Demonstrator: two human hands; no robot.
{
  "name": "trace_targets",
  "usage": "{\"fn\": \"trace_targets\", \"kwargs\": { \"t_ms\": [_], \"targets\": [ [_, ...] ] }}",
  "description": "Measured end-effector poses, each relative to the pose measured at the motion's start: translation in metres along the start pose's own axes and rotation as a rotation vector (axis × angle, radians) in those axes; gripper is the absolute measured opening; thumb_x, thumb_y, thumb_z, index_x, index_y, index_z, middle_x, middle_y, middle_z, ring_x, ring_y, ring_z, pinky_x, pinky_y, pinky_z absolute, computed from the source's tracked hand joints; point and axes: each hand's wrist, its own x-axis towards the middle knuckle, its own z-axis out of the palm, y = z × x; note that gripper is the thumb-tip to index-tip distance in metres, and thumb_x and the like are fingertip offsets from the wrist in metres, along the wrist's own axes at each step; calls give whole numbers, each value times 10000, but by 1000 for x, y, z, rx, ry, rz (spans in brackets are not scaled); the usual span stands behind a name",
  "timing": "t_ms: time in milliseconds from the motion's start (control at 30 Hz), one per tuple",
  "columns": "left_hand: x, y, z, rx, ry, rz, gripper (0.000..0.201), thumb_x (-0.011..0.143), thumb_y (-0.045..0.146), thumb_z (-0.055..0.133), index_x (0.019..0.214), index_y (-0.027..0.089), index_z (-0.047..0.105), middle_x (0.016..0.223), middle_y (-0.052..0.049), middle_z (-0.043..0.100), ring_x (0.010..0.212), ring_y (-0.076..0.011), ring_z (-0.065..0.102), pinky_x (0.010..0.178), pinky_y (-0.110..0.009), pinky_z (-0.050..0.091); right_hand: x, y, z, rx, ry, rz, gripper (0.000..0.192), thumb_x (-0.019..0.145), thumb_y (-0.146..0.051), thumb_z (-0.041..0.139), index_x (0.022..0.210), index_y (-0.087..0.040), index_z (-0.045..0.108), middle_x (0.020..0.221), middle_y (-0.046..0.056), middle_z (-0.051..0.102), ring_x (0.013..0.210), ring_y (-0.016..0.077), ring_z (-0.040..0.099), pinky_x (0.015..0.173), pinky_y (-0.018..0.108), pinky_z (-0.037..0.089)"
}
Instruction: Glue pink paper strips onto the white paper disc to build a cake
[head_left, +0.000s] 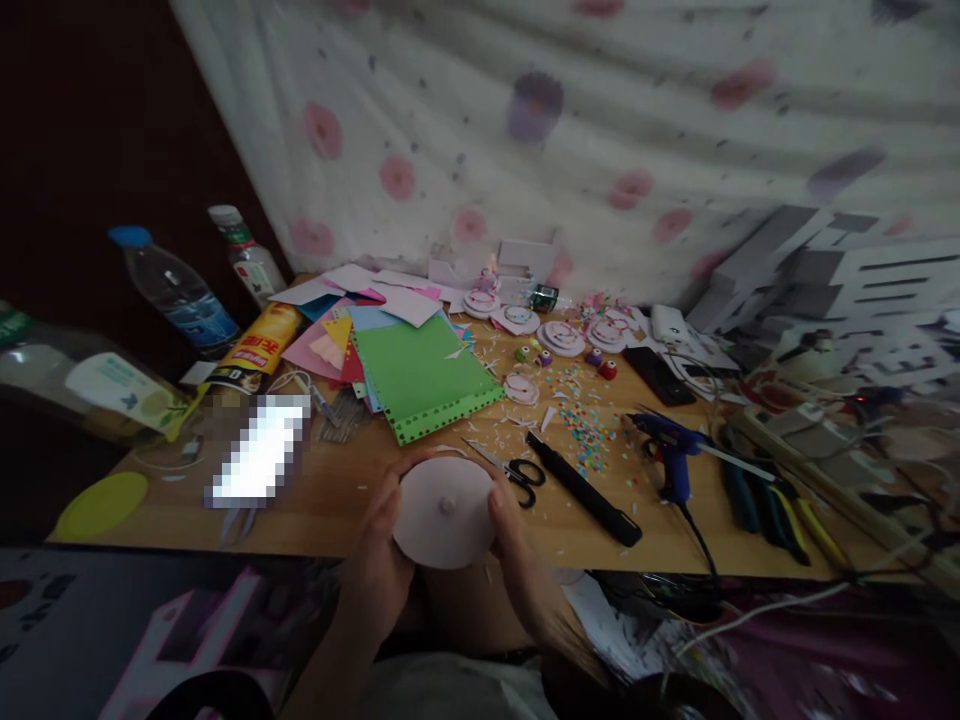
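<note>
Between my two hands is a round white disc (427, 535) with a small raised knob at its middle, held near the table's front edge. My left hand (381, 545) grips the disc's left rim, thumb on top. On the opposite rim my right hand (514, 545) holds it the same way; the fingers underneath are hidden. Just beyond the right hand lie black-handled scissors (527, 480) and a black utility knife (585, 490). Green sheets of paper (424, 370) with a punched border lie behind the disc.
A blue glue gun (671, 450) and pliers (784, 515) lie at right, beside a power strip and cables. Colourful confetti (589, 435) is scattered mid-table. Decorated white discs (561, 338) stand at the back. Bottles (176, 290), a lit blurred screen (259, 450) and a yellow lid (103, 506) are at left.
</note>
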Motion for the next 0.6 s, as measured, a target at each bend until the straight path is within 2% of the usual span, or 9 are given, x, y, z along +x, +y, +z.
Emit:
{"fn": "trace_targets", "kwargs": {
  "t_ms": [67, 133, 233, 333, 433, 533, 600],
  "targets": [
    [-1, 2, 0, 10, -1, 6, 435, 675, 479, 737, 1027, 223, 735, 1062, -123, 732, 1093, -353, 631, 822, -406, 569, -1, -4, -2, 43, -25, 37, 406, 927, -536, 543, 1239, -288, 618, 1191, 32, 710, 1192, 258, 610, 853, 326, 574],
    [-3, 2, 3, -2, -26, 5, 450, 687, 499, 719, 1034, 212, 738, 1098, -124, 729, 1117, -363, 624, 855, -428, 568, -2, -8, -2, 53, -40, 44, 371, 885, -457, 626, 1222, -302, 602, 1120, 11, 737, 1093, 246, 661, 835, 320, 579],
    [-8, -1, 9, -23, -44, 37, 433, 708, 526, 702, 1006, 217, 752, 1164, -125, 720, 1136, -364, 619, 885, -432, 564, -4, -13, 3, 98, -6, 47, 367, 867, -394, 633, 1214, -289, 575, 1048, 9, 750, 936, 225, 706, 795, 314, 586],
    [-13, -7, 11, -50, -25, 41, 427, 762, 550, 659, 1033, 230, 743, 1253, -109, 689, 1176, -344, 607, 916, -408, 550, -5, -13, 4, 91, 12, 24, 335, 857, -374, 638, 1170, -274, 569, 1003, 16, 747, 880, 214, 709, 760, 299, 587],
    [-15, -13, 9, -62, -71, -14, 487, 765, 534, 672, 1147, 233, 696, 1306, -96, 655, 1215, -338, 588, 990, -418, 505, -5, -9, 2, 40, 3, 13, 343, 858, -384, 654, 1176, -280, 576, 1017, 25, 739, 920, 227, 700, 779, 309, 585],
    [-12, -15, 5, 56, -107, 76, 541, 693, 447, 750, 1184, 230, 684, 1322, -103, 639, 1256, -340, 557, 1074, -412, 436, -4, -3, 0, 68, 32, 9, 340, 847, -397, 679, 1162, -289, 610, 1029, 26, 737, 1041, 253, 673, 814, 322, 581],
    [-10, -15, 2, 141, -120, 135, 565, 637, 377, 796, 1175, 241, 688, 1289, -104, 653, 1177, -324, 605, 1007, -386, 489, -3, 1, -3, 138, 25, 46, 333, 861, -429, 664, 1162, -295, 621, 1049, 26, 739, 1075, 256, 667, 827, 332, 581]
  ]
}}
